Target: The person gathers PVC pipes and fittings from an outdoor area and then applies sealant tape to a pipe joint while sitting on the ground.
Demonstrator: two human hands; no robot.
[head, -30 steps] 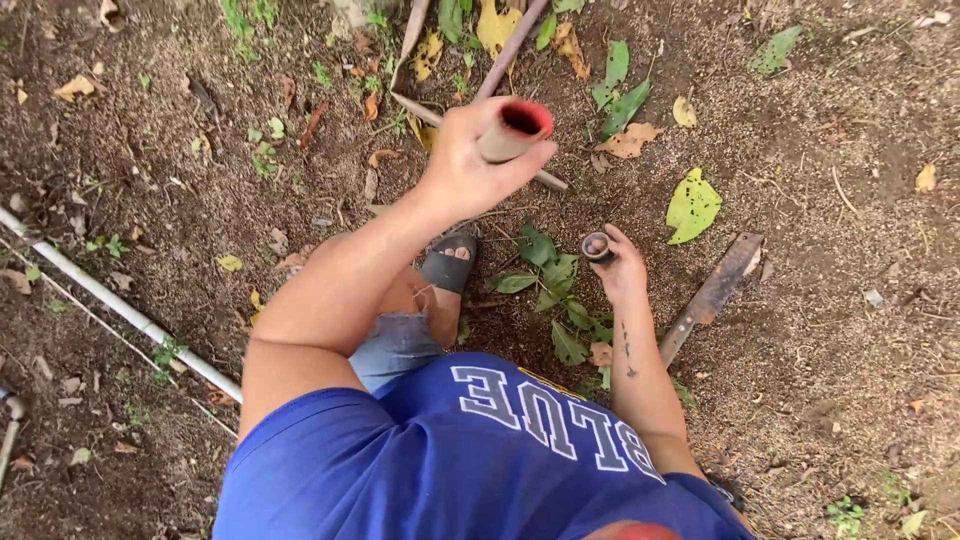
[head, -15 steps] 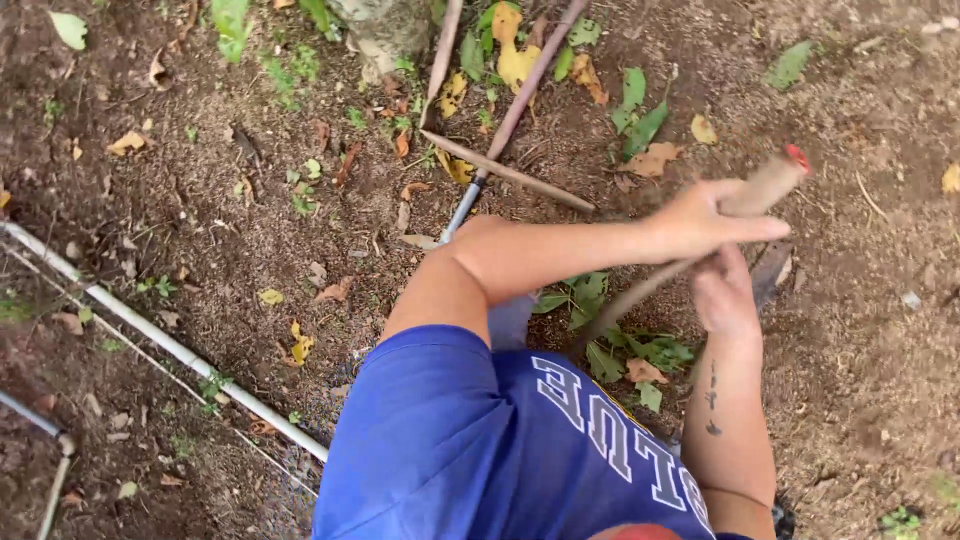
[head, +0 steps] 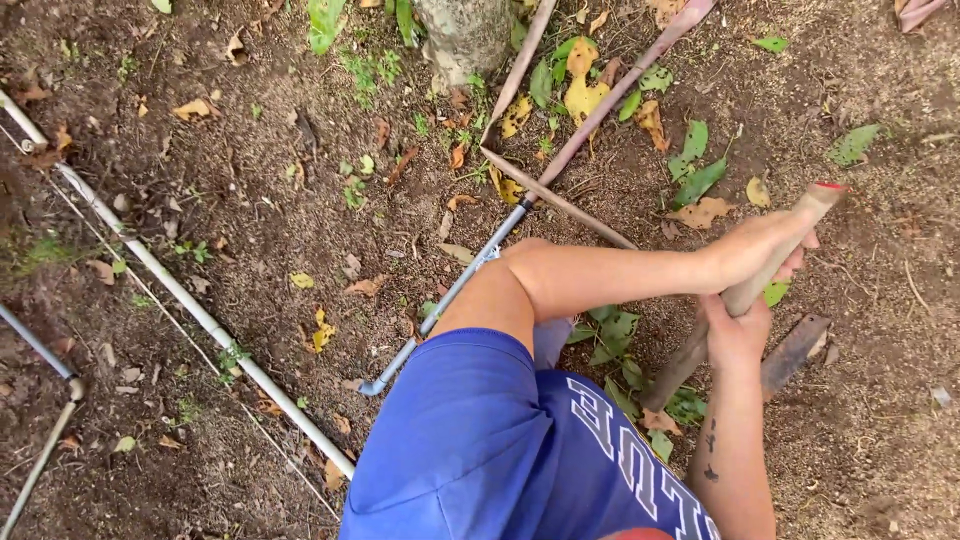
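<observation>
Nearest the camera: blue shirt (head: 480,450) with white lettering fills the bottom centre, hiding the legs and feet. Right hand (head: 737,335) is wrapped shut around the middle of a wooden tool handle (head: 745,290); left hand (head: 760,248) is clamped around the same handle higher up, just below its red-tipped end. Handle runs diagonally from upper right down into a clump of green leaves (head: 615,335) on the soil, right of centre. Judging by look: stiff, solid wood, dry bark-like surface, so not slippery; probably head-heavy, so two spaced hands suit it, one near the top and one mid-shaft. Working end is buried in leaves, so head type can't be made out. A flat rusty metal piece (head: 795,350) lies just beside the right hand; unclear what it is. Further out: grey metal pipe (head: 450,290), white pipe (head: 190,305) across bare dirt, crossed sticks (head: 560,200), then a tree trunk base (head: 462,35) cut off at the top edge.
</observation>
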